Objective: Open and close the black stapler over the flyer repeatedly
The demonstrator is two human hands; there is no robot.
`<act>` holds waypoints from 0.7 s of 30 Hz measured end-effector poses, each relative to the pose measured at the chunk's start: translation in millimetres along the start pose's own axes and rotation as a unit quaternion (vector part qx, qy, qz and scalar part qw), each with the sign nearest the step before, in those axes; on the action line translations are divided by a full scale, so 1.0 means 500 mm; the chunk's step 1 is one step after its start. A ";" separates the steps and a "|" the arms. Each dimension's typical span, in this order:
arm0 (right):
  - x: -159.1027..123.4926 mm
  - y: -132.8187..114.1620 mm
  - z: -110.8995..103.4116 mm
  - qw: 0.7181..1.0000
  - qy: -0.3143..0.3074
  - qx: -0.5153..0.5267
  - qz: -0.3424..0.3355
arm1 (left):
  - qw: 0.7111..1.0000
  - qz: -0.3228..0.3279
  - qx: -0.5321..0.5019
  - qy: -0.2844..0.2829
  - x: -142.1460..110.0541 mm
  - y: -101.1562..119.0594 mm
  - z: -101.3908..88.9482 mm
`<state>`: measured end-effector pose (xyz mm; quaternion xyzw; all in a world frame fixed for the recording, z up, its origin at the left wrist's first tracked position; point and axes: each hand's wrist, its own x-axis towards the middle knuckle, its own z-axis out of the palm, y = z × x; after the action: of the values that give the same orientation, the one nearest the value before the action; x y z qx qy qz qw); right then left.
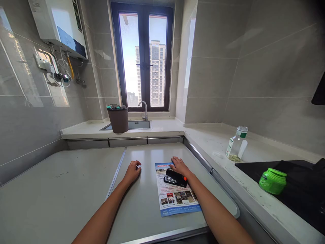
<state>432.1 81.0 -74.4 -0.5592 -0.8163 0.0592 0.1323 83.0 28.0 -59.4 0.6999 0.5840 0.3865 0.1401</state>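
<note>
A printed flyer (172,210) with blue edges and small photos lies flat on the light folding table (83,189). On it rests a black stapler (175,177) with an orange-red spot at its right end. My right hand (179,166) lies over the flyer's upper right, fingers stretched out, just behind the stapler; whether it touches the stapler I cannot tell. To the left of the flyer, my left hand (133,171) is on the bare tabletop, its fingers loosely curled with a gap at the thumb and nothing in them.
A brown bin (118,121) stands by the sink (139,124) and faucet (144,110) at the back. On the right counter are a clear glass bottle (237,145), a black cooktop (299,183) and a green jar (273,181). A water heater (59,27) hangs upper left.
</note>
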 end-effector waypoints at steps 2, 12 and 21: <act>0.001 0.000 0.002 1.000 -0.006 0.000 -0.005 | 1.000 -0.002 0.000 -0.002 0.000 0.001 0.000; 0.002 0.001 -0.002 1.000 -0.022 0.000 -0.018 | 1.000 -0.004 -0.009 0.005 -0.002 0.004 0.000; 0.004 0.001 0.000 1.000 -0.016 0.005 -0.017 | 1.000 -0.001 -0.011 0.007 0.000 -0.002 0.001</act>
<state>432.1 83.1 -74.4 -0.5431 -0.8277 0.0698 0.1229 82.7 28.3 -60.4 0.6950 0.5813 0.3978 0.1439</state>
